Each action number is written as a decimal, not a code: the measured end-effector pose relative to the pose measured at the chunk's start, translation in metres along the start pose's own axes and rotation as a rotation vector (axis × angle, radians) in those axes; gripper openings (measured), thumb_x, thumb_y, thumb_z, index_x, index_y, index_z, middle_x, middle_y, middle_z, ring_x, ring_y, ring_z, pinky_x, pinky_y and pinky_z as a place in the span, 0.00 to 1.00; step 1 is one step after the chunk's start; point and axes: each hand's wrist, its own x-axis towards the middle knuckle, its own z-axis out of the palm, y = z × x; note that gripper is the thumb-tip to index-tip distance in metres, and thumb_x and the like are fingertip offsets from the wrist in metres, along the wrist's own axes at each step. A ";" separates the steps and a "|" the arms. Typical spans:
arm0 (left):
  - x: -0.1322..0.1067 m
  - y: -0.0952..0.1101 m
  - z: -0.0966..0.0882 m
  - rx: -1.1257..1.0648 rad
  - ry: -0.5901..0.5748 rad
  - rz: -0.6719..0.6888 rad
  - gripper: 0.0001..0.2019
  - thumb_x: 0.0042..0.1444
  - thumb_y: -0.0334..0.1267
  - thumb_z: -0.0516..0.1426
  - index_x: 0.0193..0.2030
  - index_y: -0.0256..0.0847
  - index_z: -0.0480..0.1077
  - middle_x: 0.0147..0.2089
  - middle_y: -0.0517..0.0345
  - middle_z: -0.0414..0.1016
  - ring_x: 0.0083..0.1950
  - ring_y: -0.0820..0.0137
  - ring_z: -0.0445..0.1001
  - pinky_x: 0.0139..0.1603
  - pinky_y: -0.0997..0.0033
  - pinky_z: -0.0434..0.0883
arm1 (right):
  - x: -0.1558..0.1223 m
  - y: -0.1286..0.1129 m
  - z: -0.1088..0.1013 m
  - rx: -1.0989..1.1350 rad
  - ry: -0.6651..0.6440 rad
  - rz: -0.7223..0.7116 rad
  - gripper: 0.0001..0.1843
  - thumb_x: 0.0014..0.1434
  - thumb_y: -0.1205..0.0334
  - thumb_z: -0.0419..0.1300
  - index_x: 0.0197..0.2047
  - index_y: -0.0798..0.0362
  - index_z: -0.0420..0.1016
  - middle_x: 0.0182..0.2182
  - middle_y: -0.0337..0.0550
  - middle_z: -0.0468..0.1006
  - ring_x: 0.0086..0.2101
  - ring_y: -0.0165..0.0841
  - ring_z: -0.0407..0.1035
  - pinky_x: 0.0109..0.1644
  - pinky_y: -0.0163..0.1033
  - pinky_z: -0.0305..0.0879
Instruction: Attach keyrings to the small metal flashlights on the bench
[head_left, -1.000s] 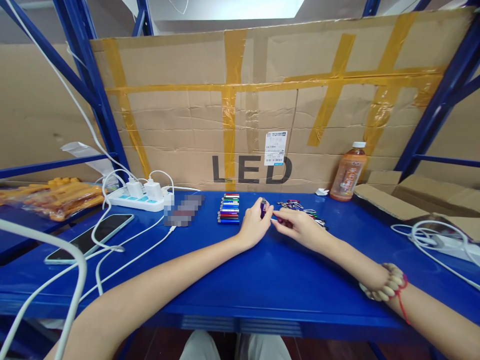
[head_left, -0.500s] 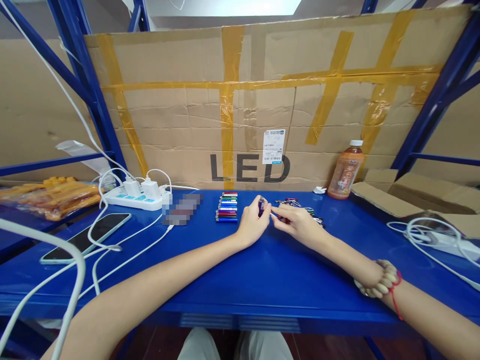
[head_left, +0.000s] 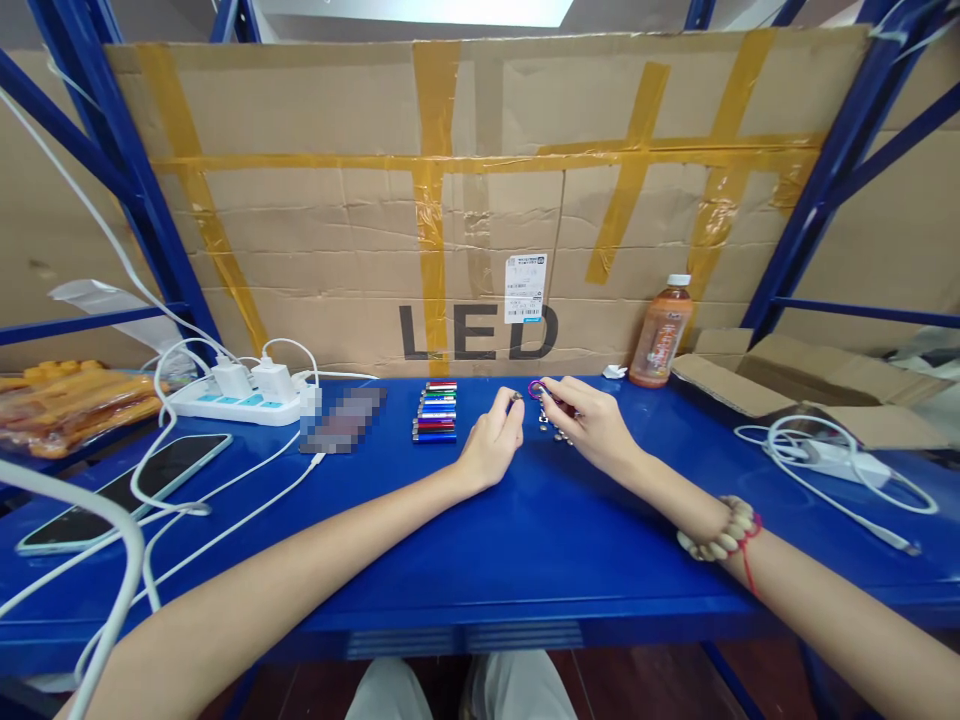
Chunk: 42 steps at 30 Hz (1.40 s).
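My left hand (head_left: 491, 440) is closed, its thumb and forefinger pinching a small metal-tipped tube (head_left: 516, 397); most of it is hidden in the fingers. To the right, my right hand (head_left: 592, 420) grips a purple ring-shaped clip (head_left: 535, 389) between thumb and fingertips. The two hands are slightly apart. Left of them lies a neat row of small coloured metal tubes (head_left: 435, 412), in blue, red, green and silver. Small metal clip pieces (head_left: 544, 422) lie under my right hand, which partly covers them.
On the left are a white power strip (head_left: 240, 402) with chargers, a phone (head_left: 127, 490) and loose white cables. An orange drink bottle (head_left: 661, 335), an open cardboard box (head_left: 810, 390) and a coiled cable (head_left: 832, 455) stand right. Taped cardboard (head_left: 337, 240) closes the back.
My hands have drawn apart, and the purple clip now shows in my right hand. The dark purple piece seen earlier in my left hand is mostly out of sight. The view has shifted.
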 end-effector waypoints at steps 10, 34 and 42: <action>0.002 -0.003 -0.001 0.092 -0.118 0.112 0.17 0.61 0.47 0.38 0.35 0.39 0.60 0.20 0.65 0.62 0.20 0.78 0.61 0.24 0.79 0.58 | -0.002 0.003 0.002 -0.003 0.025 -0.065 0.14 0.62 0.60 0.46 0.43 0.56 0.70 0.26 0.43 0.66 0.26 0.28 0.60 0.31 0.33 0.59; 0.006 -0.006 -0.002 0.054 -0.007 0.080 0.16 0.61 0.46 0.40 0.47 0.40 0.61 0.24 0.63 0.64 0.25 0.76 0.63 0.31 0.77 0.60 | -0.002 0.011 0.005 0.022 -0.232 0.000 0.19 0.63 0.58 0.44 0.53 0.56 0.64 0.32 0.45 0.68 0.32 0.31 0.65 0.37 0.36 0.63; 0.016 0.004 -0.005 0.243 0.069 0.059 0.13 0.59 0.41 0.44 0.44 0.40 0.64 0.29 0.61 0.66 0.34 0.73 0.66 0.39 0.75 0.63 | -0.001 0.019 0.002 0.042 -0.220 0.145 0.22 0.62 0.59 0.45 0.58 0.52 0.58 0.35 0.44 0.69 0.30 0.29 0.66 0.36 0.36 0.64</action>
